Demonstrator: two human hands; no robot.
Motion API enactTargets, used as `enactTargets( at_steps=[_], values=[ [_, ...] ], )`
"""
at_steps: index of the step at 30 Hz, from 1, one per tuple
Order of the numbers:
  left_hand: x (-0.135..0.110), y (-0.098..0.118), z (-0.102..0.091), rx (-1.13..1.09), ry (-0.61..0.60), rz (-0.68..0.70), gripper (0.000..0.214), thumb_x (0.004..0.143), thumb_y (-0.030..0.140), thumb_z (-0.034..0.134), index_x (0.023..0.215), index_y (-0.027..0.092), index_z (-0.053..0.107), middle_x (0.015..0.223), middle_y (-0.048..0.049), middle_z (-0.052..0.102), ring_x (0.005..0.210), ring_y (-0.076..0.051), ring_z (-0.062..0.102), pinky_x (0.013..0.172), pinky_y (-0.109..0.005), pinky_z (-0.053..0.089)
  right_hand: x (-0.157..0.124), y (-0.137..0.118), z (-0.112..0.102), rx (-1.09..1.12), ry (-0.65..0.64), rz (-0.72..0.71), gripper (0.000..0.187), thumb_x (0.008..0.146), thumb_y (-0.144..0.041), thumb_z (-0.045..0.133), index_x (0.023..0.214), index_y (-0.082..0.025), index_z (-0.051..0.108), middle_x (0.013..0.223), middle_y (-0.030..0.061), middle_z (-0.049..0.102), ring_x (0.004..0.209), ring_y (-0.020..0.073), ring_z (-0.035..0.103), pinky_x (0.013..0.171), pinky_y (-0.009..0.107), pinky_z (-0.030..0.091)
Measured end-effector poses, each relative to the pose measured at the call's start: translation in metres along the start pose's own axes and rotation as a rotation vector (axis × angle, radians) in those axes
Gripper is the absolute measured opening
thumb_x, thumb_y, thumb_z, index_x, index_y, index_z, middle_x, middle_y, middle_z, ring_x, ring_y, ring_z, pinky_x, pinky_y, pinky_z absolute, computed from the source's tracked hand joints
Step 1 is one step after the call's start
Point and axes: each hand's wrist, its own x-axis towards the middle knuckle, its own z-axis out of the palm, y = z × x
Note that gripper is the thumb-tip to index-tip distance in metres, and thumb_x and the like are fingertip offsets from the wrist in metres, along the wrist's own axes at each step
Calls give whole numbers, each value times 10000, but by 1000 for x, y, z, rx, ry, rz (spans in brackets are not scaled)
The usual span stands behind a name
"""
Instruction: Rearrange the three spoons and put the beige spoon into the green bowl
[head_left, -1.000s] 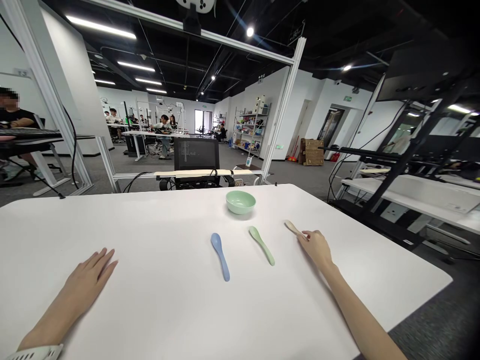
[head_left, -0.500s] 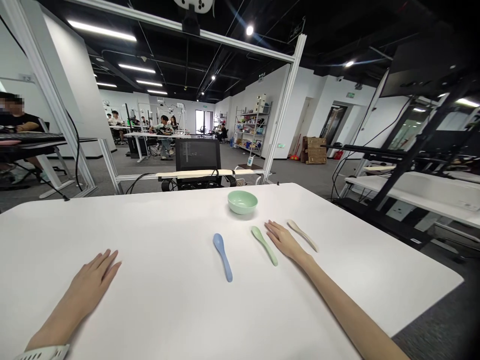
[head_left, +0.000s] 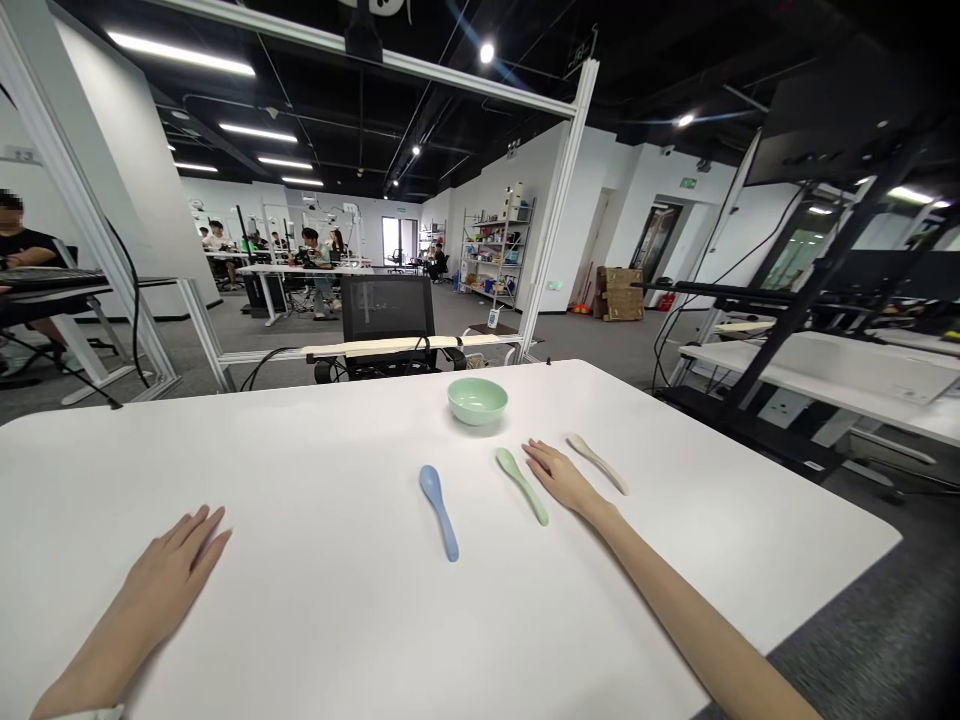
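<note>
My left hand (head_left: 169, 572) rests flat on the white table (head_left: 330, 620), fingers stretched out, holding nothing. Palm down as well, my right hand (head_left: 561, 475) lies between a green spoon (head_left: 523, 486) on its left and a cream spoon (head_left: 598, 463) on its right. It holds neither of them. A blue spoon (head_left: 439, 512) lies farther left, between my two hands. Just beyond the green spoon stands a light green bowl (head_left: 478, 402), upright, with nothing visible inside.
A metal frame (head_left: 555, 200) rises behind the table, with a black mesh chair (head_left: 388, 308) beyond its far edge. On the right stand a black stand (head_left: 817, 270) and another white desk (head_left: 840, 400). Several people sit at desks in the background.
The view has shifted slightly to the right, so everything sits a little farther left. Both hands, the spoons and the bowl keep their places on the table.
</note>
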Motion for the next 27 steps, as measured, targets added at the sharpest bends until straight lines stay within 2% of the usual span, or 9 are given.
enactTargets(
  at_steps=[6, 10, 14, 17, 20, 22, 24, 27],
  values=[
    [0, -1, 1, 10, 16, 6, 803, 930, 558, 252, 1499, 74, 546, 1614, -170, 512, 1539, -356, 413, 1234, -547, 368, 0, -5, -1, -44, -10, -6, 523, 1052, -388, 412, 1407, -101, 669, 1539, 197, 569, 1493, 325, 472, 1243, 494, 375],
    [0, 0, 0, 12, 8, 1, 814, 930, 566, 239, 1495, 70, 551, 1616, -172, 508, 1541, -360, 410, 1238, -547, 360, 0, -1, -20, -135, 61, 22, 453, 1032, -310, 438, 1373, -145, 687, 1446, 174, 657, 1369, 315, 593, 1177, 475, 441],
    [-1, 4, -3, -1, -21, -10, 857, 936, 580, 196, 1526, 43, 506, 1638, -187, 472, 1553, -367, 386, 1252, -541, 337, -3, 14, -52, -366, 143, 189, 399, 984, -220, 498, 1298, -121, 724, 1287, 200, 720, 1198, 326, 667, 1047, 436, 505],
    [-2, 5, -4, -4, -17, -18, 857, 939, 586, 190, 1532, 50, 499, 1645, -181, 463, 1558, -360, 378, 1255, -540, 333, -10, 27, -65, -514, 113, 353, 360, 950, -200, 564, 1237, -94, 753, 1218, 231, 736, 1131, 350, 689, 935, 411, 525],
    [-2, 6, -3, -1, -15, -22, 857, 940, 589, 194, 1536, 50, 494, 1645, -181, 463, 1559, -360, 376, 1257, -542, 329, -19, 36, -69, -482, 35, 490, 294, 922, -150, 579, 1117, -136, 799, 1092, 190, 787, 1012, 318, 736, 796, 346, 517],
    [-2, 7, -4, -1, -22, -20, 859, 941, 586, 191, 1540, 47, 487, 1651, -183, 454, 1562, -362, 370, 1261, -542, 324, -21, 38, -72, -402, 46, 531, 277, 923, -140, 562, 1036, -166, 814, 1030, 159, 805, 938, 292, 752, 717, 314, 489],
    [-2, 8, -5, 1, -27, -19, 854, 942, 578, 188, 1540, 46, 487, 1654, -185, 449, 1563, -361, 368, 1262, -542, 323, -15, 36, -78, -318, 117, 499, 257, 934, -181, 567, 986, -175, 818, 1014, 150, 812, 907, 281, 752, 697, 304, 474],
    [-2, 10, -8, 9, -30, -19, 845, 941, 570, 194, 1532, 48, 498, 1646, -184, 463, 1558, -356, 379, 1257, -535, 334, 13, 18, -94, -190, 188, 327, 232, 928, -263, 612, 978, -177, 822, 990, 136, 816, 877, 267, 743, 740, 303, 487]
  ],
)
